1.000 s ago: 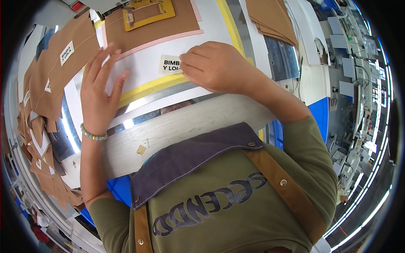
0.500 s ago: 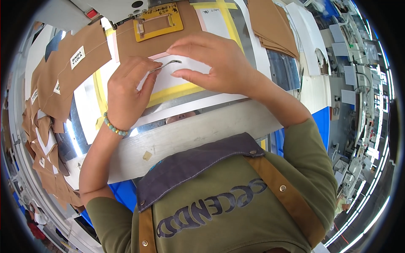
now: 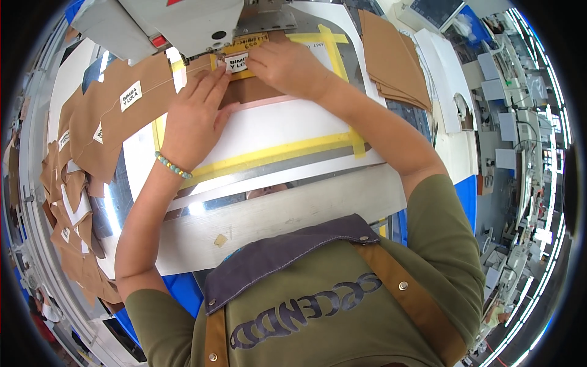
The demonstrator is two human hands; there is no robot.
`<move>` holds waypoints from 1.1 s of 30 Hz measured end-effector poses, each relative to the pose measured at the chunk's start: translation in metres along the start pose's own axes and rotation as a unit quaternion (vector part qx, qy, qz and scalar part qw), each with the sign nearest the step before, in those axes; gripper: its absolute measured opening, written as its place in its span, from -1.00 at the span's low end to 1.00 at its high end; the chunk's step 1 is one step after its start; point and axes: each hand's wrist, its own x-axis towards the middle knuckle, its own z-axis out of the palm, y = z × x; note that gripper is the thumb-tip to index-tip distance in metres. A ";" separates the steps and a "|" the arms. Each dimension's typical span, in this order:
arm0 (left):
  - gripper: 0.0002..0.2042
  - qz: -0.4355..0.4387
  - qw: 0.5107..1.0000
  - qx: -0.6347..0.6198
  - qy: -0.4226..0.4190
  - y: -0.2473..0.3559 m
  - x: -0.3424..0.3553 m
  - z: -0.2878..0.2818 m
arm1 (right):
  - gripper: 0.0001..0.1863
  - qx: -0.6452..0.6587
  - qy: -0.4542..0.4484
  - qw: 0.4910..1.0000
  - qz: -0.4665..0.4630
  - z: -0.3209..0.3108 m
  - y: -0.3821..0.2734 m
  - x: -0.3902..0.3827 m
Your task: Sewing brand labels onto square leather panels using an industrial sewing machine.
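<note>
A small white label [image 3: 236,63] with black print lies in the opening of a yellow template frame [image 3: 243,46], on a brown fabric piece [image 3: 251,92]. My left hand [image 3: 202,116], with a beaded bracelet at the wrist, is stretched out flat; its fingertips touch the label's left edge. From the other side my right hand [image 3: 290,67] bends over the frame, its fingers closed at the label's right edge. That hand hides part of the frame and of the label. Just beyond the fingers stands the sewing machine head [image 3: 189,27].
Brown pieces with white labels [image 3: 131,96] hang in a joined string at the left and heap up below. A stack of brown pieces [image 3: 394,61] lies at the right. Yellow tape [image 3: 275,148] borders the white sheet [image 3: 293,125] under the work. A screen [image 3: 437,12] stands far right.
Both hands have moved away from me toward the machine. The label, earlier held edge-on in my left fingers with my right hand open, now lies flat inside the yellow frame.
</note>
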 end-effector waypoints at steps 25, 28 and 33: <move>-0.50 -0.047 0.993 -0.079 -0.076 -0.032 0.003 0.016 | -0.70 0.201 -0.161 0.954 0.152 -0.019 0.005 0.004; -0.52 -0.038 0.993 -0.085 -0.076 -0.032 0.006 0.016 | -0.72 0.173 -0.029 0.979 0.101 -0.005 0.007 -0.007; -0.57 -0.009 0.996 -0.055 -0.072 -0.036 0.008 0.016 | -0.74 0.140 -0.051 0.984 0.096 -0.004 0.003 -0.008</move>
